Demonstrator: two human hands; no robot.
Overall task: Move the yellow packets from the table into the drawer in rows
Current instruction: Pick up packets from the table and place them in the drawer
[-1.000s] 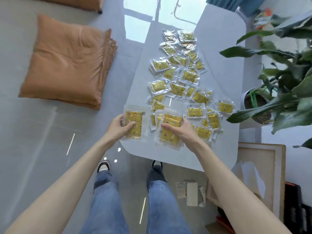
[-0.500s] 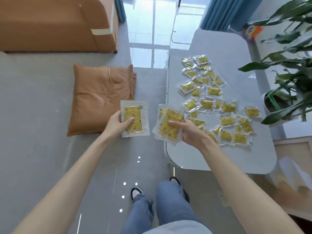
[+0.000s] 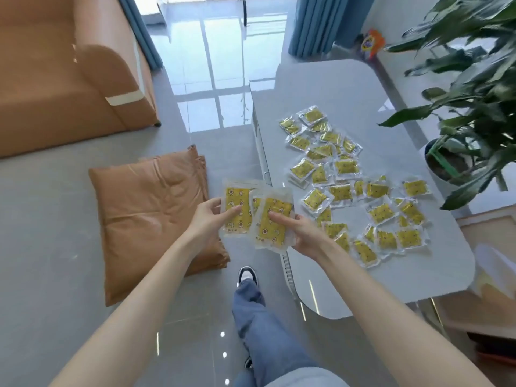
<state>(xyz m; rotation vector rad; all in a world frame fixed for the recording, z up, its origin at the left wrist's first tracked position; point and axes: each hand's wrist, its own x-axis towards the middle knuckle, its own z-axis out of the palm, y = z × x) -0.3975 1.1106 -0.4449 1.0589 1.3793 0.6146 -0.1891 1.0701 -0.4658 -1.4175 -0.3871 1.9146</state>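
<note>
1. Now we are in the carrying step: both hands are loaded and held out over the floor, just off the near left edge of the table (image 3: 335, 88), and the drawer is nowhere in view
2. Our left hand (image 3: 208, 219) pinches a single packet (image 3: 236, 203) at its lower left side, with the thumb laid across the printed face and the other fingers curled behind it
3. Our right hand (image 3: 305, 234) grips a small stack (image 3: 272, 227) from the right, thumb pressed on the top face and fingers tucked underneath; it looks like two or three packets fanned together, but we cannot count them for certain
4. The single packet and the small stack overlap a little at their inner edges, both with faces turned up towards us
5. Next, as we judge it, we have to turn and find the drawer, then lay each packet flat, side by side with edges lined up, so that a row forms; the fanned stack will need dealing out one at a time
6. Each packet is a flat clear pouch with a wide sealed border round a yellow panel printed with small dark figures; it looks thin and glossy, so we expect a stack to slide apart under a light grip
7. Many loose packets (image 3: 340, 192) lie on the table in an untidy, overlapping spread at all angles, so we judge the task far from done
</note>
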